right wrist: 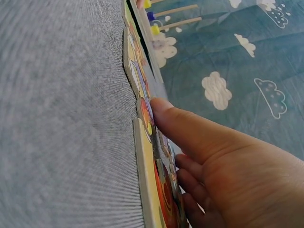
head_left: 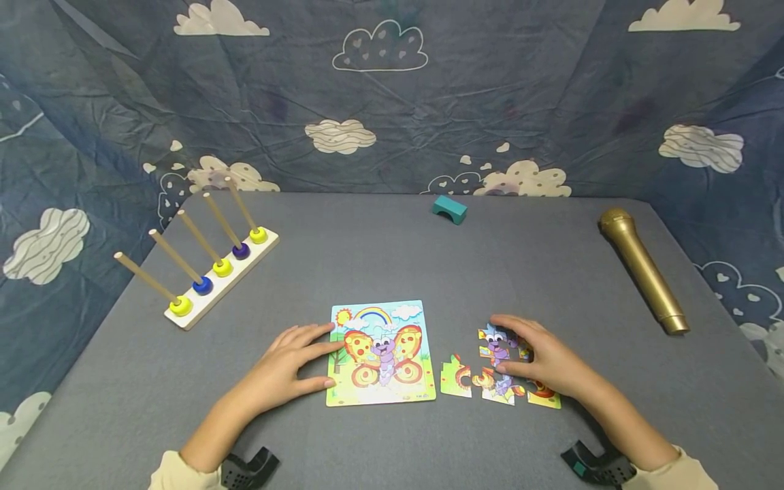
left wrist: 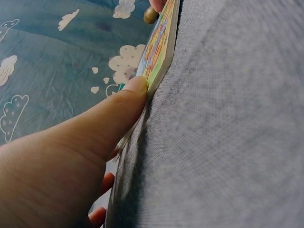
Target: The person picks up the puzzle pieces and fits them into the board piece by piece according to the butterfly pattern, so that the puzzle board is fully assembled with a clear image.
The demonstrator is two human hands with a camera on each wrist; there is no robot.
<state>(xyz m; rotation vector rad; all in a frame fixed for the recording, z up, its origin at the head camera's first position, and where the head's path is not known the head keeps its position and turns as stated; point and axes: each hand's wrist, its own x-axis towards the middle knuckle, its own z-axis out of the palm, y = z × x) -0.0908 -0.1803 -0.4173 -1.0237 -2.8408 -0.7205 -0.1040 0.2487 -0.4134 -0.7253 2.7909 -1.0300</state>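
A butterfly puzzle board [head_left: 380,395] with its picture showing whole lies flat near the middle of the table. My left hand [head_left: 294,364] rests along its left edge, thumb low and fingers spread higher; in the left wrist view the thumb [left wrist: 130,97] touches the edge. To the right lie several loose puzzle pieces [head_left: 454,378] with matching butterfly parts. Over them is my right hand [head_left: 548,357], thumb and forefinger apart at a purple face piece [head_left: 495,344]. The right wrist view shows the thumb [right wrist: 164,107] right at the pieces, which the hand partly hides.
A wooden peg stand [head_left: 223,286] with yellow and blue rings stands at the left. A teal arch block [head_left: 450,209] lies near the back edge. On the right lies a gold microphone [head_left: 643,272]. A cloud-printed cloth [head_left: 380,163] hangs behind the table.
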